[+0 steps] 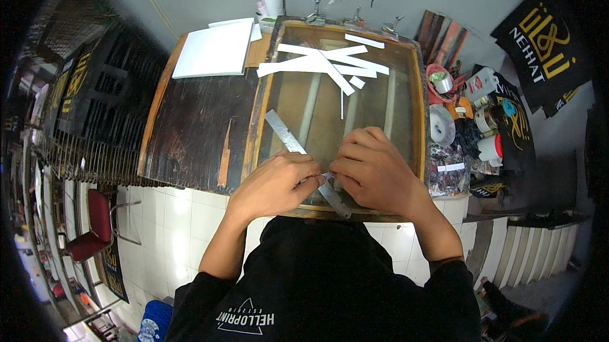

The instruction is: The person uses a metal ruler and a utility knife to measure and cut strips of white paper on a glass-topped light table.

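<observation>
My left hand [276,182] and my right hand [375,169] meet over the near part of a wood-framed glass tabletop [288,98]. Between their fingertips is a small white piece of paper [327,176], mostly covered by the fingers; both hands are closed in a pinch on it. Beneath them a metal ruler [285,131] lies slantwise, its near end showing between my wrists. Farther off on the glass, several white paper strips [311,63] cross one another in a loose heap. One thin strip [342,105] points toward me.
A stack of white sheets [214,49] rests on the dark wooden board [190,126] at left. Metal hinge clamps [315,9] line the table's far edge. To the right stand tubs, cans and a white jug [480,83]. A red chair [92,225] is at lower left.
</observation>
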`<state>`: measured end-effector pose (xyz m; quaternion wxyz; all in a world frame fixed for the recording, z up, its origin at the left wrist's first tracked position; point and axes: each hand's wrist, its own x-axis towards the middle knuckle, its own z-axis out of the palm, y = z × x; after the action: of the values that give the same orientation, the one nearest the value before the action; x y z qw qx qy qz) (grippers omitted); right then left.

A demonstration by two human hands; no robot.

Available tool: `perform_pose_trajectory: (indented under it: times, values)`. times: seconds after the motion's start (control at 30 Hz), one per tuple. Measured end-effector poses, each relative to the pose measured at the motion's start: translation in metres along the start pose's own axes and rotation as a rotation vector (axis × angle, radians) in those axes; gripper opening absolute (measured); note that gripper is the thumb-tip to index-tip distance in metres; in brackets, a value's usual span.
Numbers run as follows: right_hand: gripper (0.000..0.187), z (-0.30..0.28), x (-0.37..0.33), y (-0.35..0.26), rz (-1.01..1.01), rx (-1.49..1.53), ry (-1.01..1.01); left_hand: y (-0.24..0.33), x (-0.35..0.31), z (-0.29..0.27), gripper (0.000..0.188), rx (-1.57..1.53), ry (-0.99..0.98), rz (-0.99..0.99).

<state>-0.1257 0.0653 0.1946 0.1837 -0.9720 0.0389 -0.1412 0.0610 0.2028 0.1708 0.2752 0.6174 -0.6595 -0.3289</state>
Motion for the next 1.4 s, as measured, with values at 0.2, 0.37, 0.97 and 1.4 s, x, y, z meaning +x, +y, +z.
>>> perform_pose_trajectory:
  times: [0.2, 0.37, 0.97, 1.4]
  values:
    - [0.016, -0.003, -0.034, 0.033, 0.379, 0.223, 0.152, 0.005, 0.022, -0.002, 0.047, -0.006, 0.474, -0.302]
    - [0.019, 0.01, -0.091, 0.139, 0.984, 0.778, 0.553, -0.015, 0.036, -0.01, 0.047, -0.14, 0.505, -0.441]
    - [0.026, 0.045, -0.124, 0.264, 1.314, 1.009, 0.729, -0.048, 0.273, 0.108, 0.045, 0.246, 0.206, 0.251]
    - [0.033, 0.045, -0.128, 0.271, 1.308, 0.93, 0.656, -0.074, 0.338, 0.147, 0.063, 0.667, 0.095, 0.341]
